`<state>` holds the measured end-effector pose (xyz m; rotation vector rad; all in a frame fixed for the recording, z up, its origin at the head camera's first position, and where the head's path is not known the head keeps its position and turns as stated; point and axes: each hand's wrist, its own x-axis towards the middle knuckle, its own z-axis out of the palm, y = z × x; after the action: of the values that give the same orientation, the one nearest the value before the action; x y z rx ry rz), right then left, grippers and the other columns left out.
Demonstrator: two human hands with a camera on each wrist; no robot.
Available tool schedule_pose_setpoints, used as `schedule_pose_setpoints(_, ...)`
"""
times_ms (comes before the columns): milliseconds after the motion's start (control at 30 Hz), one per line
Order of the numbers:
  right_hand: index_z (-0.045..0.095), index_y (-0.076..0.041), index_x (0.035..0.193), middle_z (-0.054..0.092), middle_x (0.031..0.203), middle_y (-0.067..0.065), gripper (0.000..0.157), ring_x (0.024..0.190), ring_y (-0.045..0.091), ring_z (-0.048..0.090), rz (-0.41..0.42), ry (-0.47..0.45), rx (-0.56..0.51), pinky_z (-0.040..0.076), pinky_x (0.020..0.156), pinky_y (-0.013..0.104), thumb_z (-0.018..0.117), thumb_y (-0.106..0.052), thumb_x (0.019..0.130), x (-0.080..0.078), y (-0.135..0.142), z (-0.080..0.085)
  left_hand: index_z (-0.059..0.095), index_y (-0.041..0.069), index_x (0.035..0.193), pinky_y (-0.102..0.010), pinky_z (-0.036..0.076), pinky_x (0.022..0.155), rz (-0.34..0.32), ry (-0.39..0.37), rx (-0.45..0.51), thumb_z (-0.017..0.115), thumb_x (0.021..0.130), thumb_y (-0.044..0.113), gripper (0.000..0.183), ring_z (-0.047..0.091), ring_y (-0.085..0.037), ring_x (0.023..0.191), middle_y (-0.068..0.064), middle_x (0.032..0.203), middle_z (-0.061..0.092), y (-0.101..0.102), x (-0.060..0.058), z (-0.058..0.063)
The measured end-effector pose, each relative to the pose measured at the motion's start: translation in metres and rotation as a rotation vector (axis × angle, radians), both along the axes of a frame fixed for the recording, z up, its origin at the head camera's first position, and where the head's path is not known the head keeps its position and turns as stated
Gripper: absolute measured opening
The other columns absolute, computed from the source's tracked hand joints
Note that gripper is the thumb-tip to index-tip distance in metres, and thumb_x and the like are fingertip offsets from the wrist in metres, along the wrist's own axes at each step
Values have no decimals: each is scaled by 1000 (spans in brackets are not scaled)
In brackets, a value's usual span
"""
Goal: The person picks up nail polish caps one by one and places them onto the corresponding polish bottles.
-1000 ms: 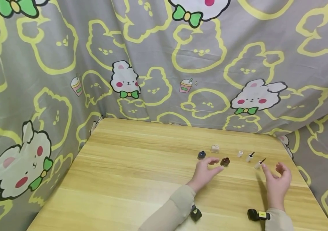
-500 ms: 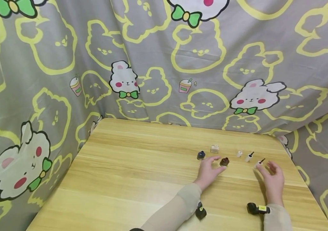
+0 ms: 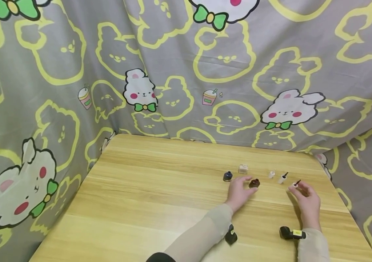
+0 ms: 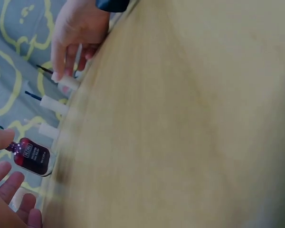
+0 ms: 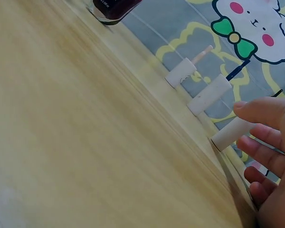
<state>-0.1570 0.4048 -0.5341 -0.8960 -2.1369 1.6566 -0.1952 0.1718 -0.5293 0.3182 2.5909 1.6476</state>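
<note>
Three uncapped nail polish bottles stand on the wooden table: a dark red one, a dark blue one and a pale one. My left hand is at the dark red bottle, thumb and fingers spread either side of it; the left wrist view has a fingertip right at its neck. Farther right, white brush caps stand with brushes pointing up. My right hand pinches the nearest brush cap between thumb and fingers, its base at the tabletop. Its dark brush shows above the fingers.
Left of the held one stand two more white caps, one with a dark blue brush, the other with a pale brush. A patterned grey curtain hangs behind and beside the table. Black cameras sit at both wrists.
My right hand has moved left and its thumb and fingers have come together on the nearest brush cap. My left hand has shifted slightly right, closer around the dark red bottle.
</note>
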Motion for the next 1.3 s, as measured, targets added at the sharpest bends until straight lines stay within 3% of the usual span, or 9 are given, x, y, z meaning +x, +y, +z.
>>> schedule_pose_setpoints(167,60,-20,126,52,86,-35,44,88,-10,46,30,-24,66,35,75,4,76,-27,85,0,1,-1,67,24,122,-31,39,104,11,15,-84,78,81,30,42,57,-11,116,11,122,68,4,-2,1)
schedule_pose_setpoints(367,61,-24,116,52,82,-35,33,86,-10,46,28,-15,65,35,75,4,74,-23,86,-2,-1,0,68,29,119,-31,36,101,36,8,-157,78,81,33,40,57,-9,114,13,120,67,9,-5,0)
schedule_pose_setpoints(700,62,-24,112,52,79,-37,28,83,-12,47,26,-13,67,35,74,3,74,-21,87,-4,-1,-1,71,30,112,-32,35,98,63,11,-197,78,80,34,33,56,-8,105,16,113,70,13,-8,-2)
schedule_pose_setpoints(933,63,-17,113,52,75,-37,28,81,-13,47,18,-6,75,36,74,3,73,-19,87,-5,-2,-1,73,33,99,-30,34,96,83,10,-209,80,79,37,21,55,-4,102,22,100,71,16,-10,-2)
schedule_pose_setpoints(1133,66,-26,102,53,73,-38,19,79,-14,48,18,-10,78,36,73,3,73,-18,87,-4,-1,-3,73,33,96,-31,34,97,92,4,-221,80,78,38,20,54,-4,103,23,98,71,17,-9,-2)
schedule_pose_setpoints(1300,67,-24,107,53,74,-38,21,81,-13,48,29,-37,82,36,73,3,73,-22,88,-3,0,-2,73,33,96,-30,34,97,91,7,-226,80,78,38,20,54,-3,100,23,98,71,17,-8,-2)
